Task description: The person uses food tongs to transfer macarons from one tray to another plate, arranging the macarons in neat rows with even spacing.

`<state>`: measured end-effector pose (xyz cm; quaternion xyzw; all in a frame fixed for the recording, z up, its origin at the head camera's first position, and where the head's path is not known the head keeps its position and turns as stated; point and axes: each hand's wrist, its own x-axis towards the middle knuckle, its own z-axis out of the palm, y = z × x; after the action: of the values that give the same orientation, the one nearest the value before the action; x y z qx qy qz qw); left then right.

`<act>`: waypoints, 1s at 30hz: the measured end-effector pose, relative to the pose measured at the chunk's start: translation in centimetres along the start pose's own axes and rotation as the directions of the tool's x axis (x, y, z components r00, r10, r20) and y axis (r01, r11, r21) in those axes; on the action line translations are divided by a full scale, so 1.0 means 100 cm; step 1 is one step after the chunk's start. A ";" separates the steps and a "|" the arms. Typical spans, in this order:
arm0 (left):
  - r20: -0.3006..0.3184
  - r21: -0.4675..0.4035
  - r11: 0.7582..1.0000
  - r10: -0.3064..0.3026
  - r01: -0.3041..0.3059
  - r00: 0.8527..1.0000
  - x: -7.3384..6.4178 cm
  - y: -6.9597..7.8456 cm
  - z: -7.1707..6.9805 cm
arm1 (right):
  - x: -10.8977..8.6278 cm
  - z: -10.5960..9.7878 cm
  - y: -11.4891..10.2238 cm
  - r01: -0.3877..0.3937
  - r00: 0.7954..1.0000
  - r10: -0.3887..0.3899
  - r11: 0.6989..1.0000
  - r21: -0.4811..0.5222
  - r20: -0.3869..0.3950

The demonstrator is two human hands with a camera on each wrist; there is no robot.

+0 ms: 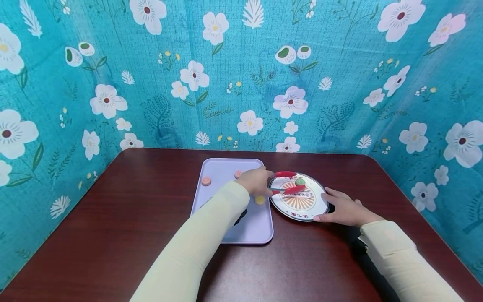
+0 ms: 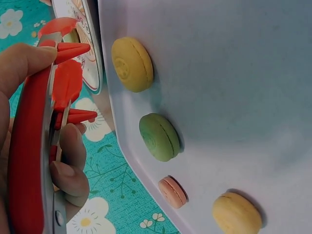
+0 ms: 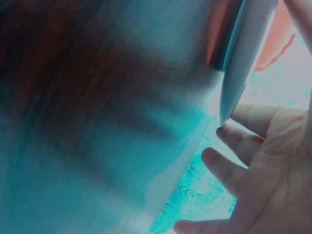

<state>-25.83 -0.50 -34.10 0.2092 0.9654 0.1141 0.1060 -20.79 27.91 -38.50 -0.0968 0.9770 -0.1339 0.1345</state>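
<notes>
Tongs (image 2: pixel 31 136), gripped by left hand (image 1: pixel 256 181) — right hand (image 1: pixel 342 208) spread, touching plate (image 1: pixel 277 199)

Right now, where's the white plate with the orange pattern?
In the head view, the white plate sits just right of the lilac tray, beneath the red-tipped tongs, with the right hand at its right edge.

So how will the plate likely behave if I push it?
The plate looks wide and low, so probably won't tip. Its flat, even shape suggests stiffness. It might slide on the glossy table, though the right hand at its edge could steady it.
</notes>
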 end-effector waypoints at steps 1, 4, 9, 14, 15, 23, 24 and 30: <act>-0.004 0.000 1.000 -0.001 0.001 1.000 0.000 -0.001 0.000 | 0.000 0.000 0.000 0.000 1.000 0.000 1.000 -0.001 -0.001; -0.015 -0.007 1.000 -0.004 0.004 1.000 0.000 -0.002 -0.001 | -0.001 0.000 -0.001 0.001 1.000 -0.001 1.000 -0.004 -0.001; -0.032 -0.017 1.000 0.007 -0.007 0.999 -0.002 -0.002 -0.005 | -0.002 0.000 -0.002 0.006 1.000 -0.006 1.000 -0.011 -0.004; -0.052 -0.022 1.000 0.017 -0.018 0.999 -0.006 -0.002 -0.010 | 0.000 0.001 -0.001 0.004 1.000 -0.004 1.000 -0.013 -0.008; -0.056 -0.022 1.000 0.019 -0.021 0.998 -0.007 -0.002 -0.010 | 0.000 0.002 0.000 0.004 1.000 -0.004 1.000 -0.012 -0.008; -0.078 -0.026 0.998 0.048 -0.051 0.996 -0.011 -0.005 -0.015 | 0.001 0.004 0.002 0.006 1.000 -0.006 1.000 0.001 -0.017; -0.077 -0.030 0.998 0.047 -0.049 0.996 -0.012 -0.005 -0.015 | 0.001 0.004 0.002 0.006 1.000 -0.006 1.000 0.001 -0.018; -0.086 -0.079 0.996 0.035 -0.041 0.996 -0.016 -0.007 -0.020 | 0.000 0.003 0.001 -0.001 1.000 0.001 1.000 0.000 -0.012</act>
<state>-25.17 -2.19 -32.17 0.2181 0.9595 0.1637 0.0713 -20.75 27.95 -38.82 -0.0957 0.9779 -0.1345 0.1286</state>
